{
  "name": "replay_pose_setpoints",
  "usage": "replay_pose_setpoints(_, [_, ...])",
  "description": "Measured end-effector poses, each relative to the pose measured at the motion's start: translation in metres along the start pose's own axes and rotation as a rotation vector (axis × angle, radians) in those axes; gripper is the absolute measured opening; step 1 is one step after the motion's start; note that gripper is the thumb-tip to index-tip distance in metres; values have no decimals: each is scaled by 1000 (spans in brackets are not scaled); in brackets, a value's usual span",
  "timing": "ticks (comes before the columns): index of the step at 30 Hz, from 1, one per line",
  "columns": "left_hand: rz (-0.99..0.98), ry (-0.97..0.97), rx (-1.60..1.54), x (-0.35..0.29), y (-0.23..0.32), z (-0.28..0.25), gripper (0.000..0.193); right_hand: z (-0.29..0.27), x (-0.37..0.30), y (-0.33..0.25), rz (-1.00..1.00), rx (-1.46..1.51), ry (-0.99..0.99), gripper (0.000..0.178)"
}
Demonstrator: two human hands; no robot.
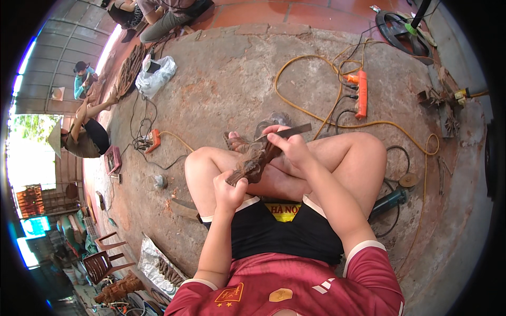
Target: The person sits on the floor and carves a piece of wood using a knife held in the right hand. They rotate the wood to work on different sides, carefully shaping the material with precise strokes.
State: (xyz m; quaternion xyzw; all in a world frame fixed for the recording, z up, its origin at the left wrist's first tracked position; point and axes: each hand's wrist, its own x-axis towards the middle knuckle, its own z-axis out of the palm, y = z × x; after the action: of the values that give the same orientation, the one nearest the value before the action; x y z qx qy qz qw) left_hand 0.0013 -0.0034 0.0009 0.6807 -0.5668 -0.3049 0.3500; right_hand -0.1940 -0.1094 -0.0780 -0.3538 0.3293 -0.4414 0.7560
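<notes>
My left hand (230, 188) is closed round the near end of a dark brown carved piece of wood (253, 164), which slants up over my crossed legs. My right hand (291, 148) grips a flat dark metal file (299, 130). The file lies across the wood's upper part, its broad end sticking out to the right past my fingers. Its thin end is close to the carving; whether it touches the surface I cannot tell. Just beyond my hands, a greyish rounded object (273, 122) is partly hidden behind them.
An orange power strip (361, 95) with yellow cable is ahead right; another orange socket block (153, 141) is left. A teal power tool (389, 203) rests by my right thigh. A white sack (158, 266) holds several brown pieces. Other people sit far left and ahead.
</notes>
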Motion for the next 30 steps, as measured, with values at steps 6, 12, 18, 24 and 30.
replay_pose_setpoints(6, [-5,-16,-3,-3,-10,-3,22,-4,-4,-9,-23,-46,-225,21])
replay_pose_setpoints(12, [-13,-8,-34,-5,-13,-1,22,-4,3,2,37,129,-37,20])
replay_pose_setpoints(18, [-12,1,-13,-10,-15,-3,20,2,-2,-5,-15,-56,-182,20])
replay_pose_setpoints(24, [-32,-14,-27,-6,-12,-4,20,3,0,5,1,73,-84,18])
replay_pose_setpoints(30, [-5,0,-20,-7,-9,-3,20,11,-4,-3,13,21,-115,17])
